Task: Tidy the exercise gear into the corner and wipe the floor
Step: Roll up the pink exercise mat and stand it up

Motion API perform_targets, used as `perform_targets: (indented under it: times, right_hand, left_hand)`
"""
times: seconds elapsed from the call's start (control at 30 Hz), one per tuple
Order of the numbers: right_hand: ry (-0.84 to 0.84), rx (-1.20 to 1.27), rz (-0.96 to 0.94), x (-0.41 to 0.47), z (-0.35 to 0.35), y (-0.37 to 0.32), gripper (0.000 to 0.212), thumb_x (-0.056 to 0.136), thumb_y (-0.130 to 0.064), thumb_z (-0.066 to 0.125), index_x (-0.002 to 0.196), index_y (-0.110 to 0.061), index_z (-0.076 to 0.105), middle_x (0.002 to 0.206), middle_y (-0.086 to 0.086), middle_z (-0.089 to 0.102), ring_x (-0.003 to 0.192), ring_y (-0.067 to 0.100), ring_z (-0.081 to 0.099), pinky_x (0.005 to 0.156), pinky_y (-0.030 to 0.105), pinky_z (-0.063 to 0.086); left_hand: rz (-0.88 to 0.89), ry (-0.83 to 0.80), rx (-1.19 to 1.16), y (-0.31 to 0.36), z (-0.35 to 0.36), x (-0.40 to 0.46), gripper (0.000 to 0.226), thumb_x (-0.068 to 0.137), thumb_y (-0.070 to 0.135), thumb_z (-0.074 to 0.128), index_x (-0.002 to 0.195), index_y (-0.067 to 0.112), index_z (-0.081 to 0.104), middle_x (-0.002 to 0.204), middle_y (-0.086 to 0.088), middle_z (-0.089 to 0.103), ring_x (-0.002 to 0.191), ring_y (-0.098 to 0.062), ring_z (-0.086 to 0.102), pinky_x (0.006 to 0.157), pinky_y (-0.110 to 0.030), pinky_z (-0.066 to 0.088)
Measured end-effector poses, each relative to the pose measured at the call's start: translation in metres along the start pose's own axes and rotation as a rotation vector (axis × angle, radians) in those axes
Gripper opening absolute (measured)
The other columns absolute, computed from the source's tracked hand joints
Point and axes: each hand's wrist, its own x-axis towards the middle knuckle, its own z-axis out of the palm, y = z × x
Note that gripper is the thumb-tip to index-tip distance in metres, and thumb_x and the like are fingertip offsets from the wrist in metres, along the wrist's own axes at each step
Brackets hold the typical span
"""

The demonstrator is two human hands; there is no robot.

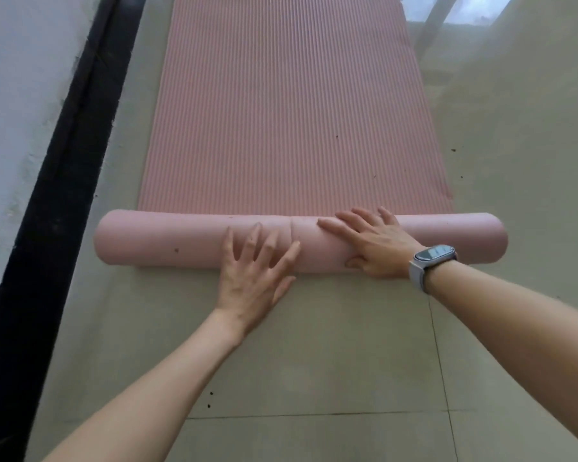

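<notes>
Yoga mat [294, 105] is lying half rolled on the tiled floor [314, 361], and the left hand [254, 275] and right hand [374, 245] are pressing flat, gripping nothing, so pushing evenly should be keeping the roll [154, 241] tight.

mat [291, 105]: pink; fine lengthwise ribbing on the flat part; rolled part smooth pink with a few dark specks
floor [314, 371]: pale grey-beige tiles; thin dark grout lines; scattered dark specks
skirting [47, 201]: black band
wall [17, 95]: whitish, patchy
watch [434, 254]: dark face; pale grey strap
</notes>
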Motion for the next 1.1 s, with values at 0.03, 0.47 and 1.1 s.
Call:
perform_targets:
  times: [0.03,0.47,1.1]
  right_hand:
    - [-0.065,0.008,0.019,0.006,-0.007,0.001,0.08,0.087,-0.037,0.052,0.142,-0.042,-0.006,0.155,-0.001,0.01,0.143,0.027,0.007,0.113,0.058,0.009]
    - [-0.317,-0.001,0.093,-0.046,-0.073,-0.023,0.072,0.09,-0.015,0.038,0.145,-0.03,-0.005,0.156,0.003,-0.01,0.144,0.031,-0.006,0.114,0.051,0.016]
    - [-0.115,0.137,-0.161,0.09,-0.068,0.091,0.092,0.078,-0.058,0.053,0.146,-0.021,0.003,0.151,0.007,0.024,0.136,0.03,0.03,0.107,0.054,0.029]
  left_hand:
    - [0.027,-0.066,0.002,0.003,0.002,-0.005,0.066,0.07,0.052,0.059,0.13,0.028,0.044,0.133,-0.013,0.045,0.124,-0.034,0.039,0.102,-0.064,0.027]
    - [0.039,-0.785,-0.138,-0.018,-0.064,0.062,0.085,0.086,0.043,0.054,0.147,0.031,-0.004,0.158,-0.009,-0.008,0.145,-0.031,-0.009,0.111,-0.063,0.0]
    - [0.25,-0.28,0.04,-0.028,-0.028,0.117,0.098,0.051,0.041,0.08,0.136,0.023,0.036,0.141,-0.011,0.033,0.129,-0.029,0.033,0.1,-0.061,0.028]
